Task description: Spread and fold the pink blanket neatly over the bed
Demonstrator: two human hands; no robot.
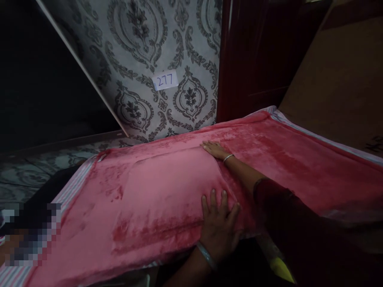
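Observation:
A pink plush cloth (278, 163) with a striped border is spread over a raised surface. On its middle lies a smoother, paler pink rectangular piece (167, 179) of the same plush look; whether it is a fold or a separate pad I cannot tell. My left hand (220, 227), with a bangle on the wrist, rests palm down near the piece's front right corner, fingers spread. My right hand (216, 150), wearing a thin bracelet, lies flat at its far right corner with fingers extended. Neither hand grips anything visible.
Behind the cloth stands a wall with patterned wallpaper (191, 95) and a paper label (165, 80) reading 277. A dark red panel (248, 59) and a brown board (338, 79) stand at right. A dark panel (44, 79) leans at left, above a pixelated patch. Something yellow (281, 270) shows below.

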